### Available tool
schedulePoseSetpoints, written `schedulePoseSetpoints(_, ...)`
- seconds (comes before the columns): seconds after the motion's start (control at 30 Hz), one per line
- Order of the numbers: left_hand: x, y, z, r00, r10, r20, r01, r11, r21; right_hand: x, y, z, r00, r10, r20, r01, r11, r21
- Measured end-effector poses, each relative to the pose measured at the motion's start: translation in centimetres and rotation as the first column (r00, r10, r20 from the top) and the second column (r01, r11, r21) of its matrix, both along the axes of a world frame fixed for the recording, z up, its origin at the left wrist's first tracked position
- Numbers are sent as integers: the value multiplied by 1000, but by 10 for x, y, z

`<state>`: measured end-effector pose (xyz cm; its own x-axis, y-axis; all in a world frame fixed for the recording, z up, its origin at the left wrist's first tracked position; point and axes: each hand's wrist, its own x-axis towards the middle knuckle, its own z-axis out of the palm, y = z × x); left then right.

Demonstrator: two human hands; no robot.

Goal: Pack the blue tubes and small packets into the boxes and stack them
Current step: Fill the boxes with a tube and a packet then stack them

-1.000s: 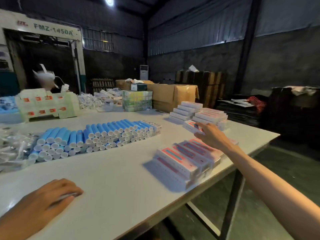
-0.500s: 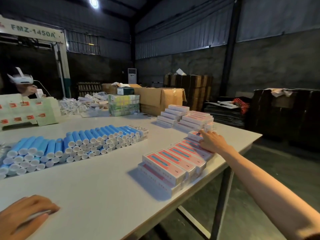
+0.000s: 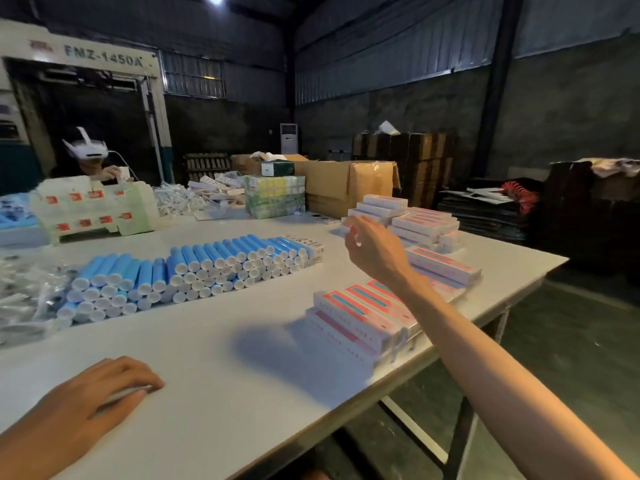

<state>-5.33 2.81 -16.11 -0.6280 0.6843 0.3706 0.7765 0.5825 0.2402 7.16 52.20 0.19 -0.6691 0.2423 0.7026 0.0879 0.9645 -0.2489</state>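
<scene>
The blue tubes (image 3: 194,271) are piled in a long bank across the left middle of the table (image 3: 214,358). Their white caps face the near edge and their long axes run away toward the far side. The right hand (image 3: 375,251) hovers above the table just right of the bank's right end, fingers loosely curled around nothing, so it seems the nearer hand for a tube there. The left hand (image 3: 100,393) rests palm down by the near edge, well short of the pile. A pale sliver shows under its fingers, but whether it holds anything cannot be told. Pink-and-white boxes (image 3: 363,306) lie in a row along the right edge under the right forearm, with more stacked toward the far right corner. Clear small packets (image 3: 27,296) are heaped at the left edge.
</scene>
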Motion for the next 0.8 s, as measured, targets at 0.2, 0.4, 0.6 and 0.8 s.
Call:
schedulePoseSetpoints(0.2, 46, 15, 51, 999, 48, -9, -49, 998, -26, -56, -179, -7, 900, 435, -21, -434, 889, -145)
schedulePoseSetpoints(0.4, 53, -4, 96, 963, 219, 160, -206, 974, -90, -80, -298, -66, 745, 651, 146, -606, 751, -261)
schedulePoseSetpoints(0.6, 66, -81, 119, 793, 606, -60, -603, 768, -219, -97, -319, -110, 647, 711, 276, -699, 697, -158)
schedulePoseSetpoints(0.8, 89, -144, 112, 317, 925, -209, -897, 221, -382, -98, -320, -113, 611, 745, 269, -738, 658, -147)
